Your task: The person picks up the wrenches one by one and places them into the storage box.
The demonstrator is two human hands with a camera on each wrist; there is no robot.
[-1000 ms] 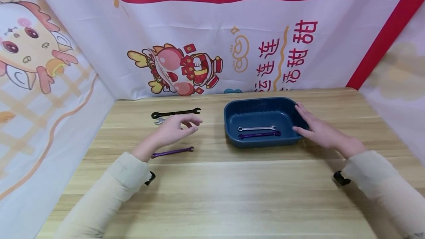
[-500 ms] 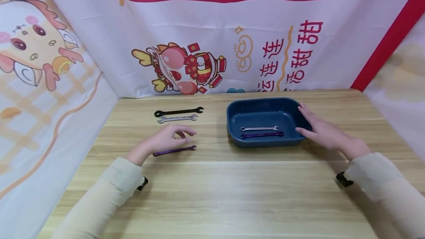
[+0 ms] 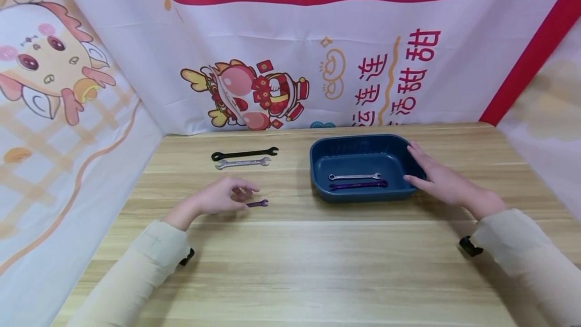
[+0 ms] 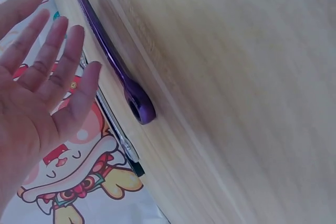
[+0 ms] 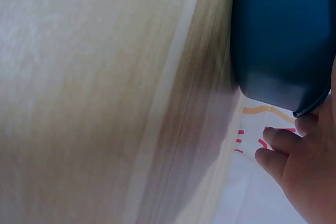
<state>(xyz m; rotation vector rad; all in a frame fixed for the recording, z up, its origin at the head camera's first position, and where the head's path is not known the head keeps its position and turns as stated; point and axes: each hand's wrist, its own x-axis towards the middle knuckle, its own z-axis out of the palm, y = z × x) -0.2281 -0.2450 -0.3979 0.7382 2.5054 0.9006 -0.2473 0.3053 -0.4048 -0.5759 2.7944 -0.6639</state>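
My left hand [image 3: 222, 196] hovers over a purple combination wrench [image 3: 258, 204] on the table, covering much of it in the head view. In the left wrist view its fingers are spread and loosely bent beside the purple shaft, with a gap between. My right hand [image 3: 438, 178] holds the right end of a dark blue plastic bin [image 3: 363, 197], thumb over the rim and fingers along the outside; the right wrist view shows bent fingertips just under the rim. Inside the bin lie a silver wrench [image 3: 354, 176] and another purple wrench [image 3: 358, 184].
Beyond my left hand, a black wrench [image 3: 245, 154] and a silver open-end wrench [image 3: 242, 163] lie side by side on the wooden table [image 3: 317, 266]. A printed cloth [image 3: 281, 29] hangs along the table's back edge, and another stands at the left.
My left hand has come down and toward me, from beside the black and silver wrenches to the purple one. Both far wrenches now show fully. The right hand stays on the bin.
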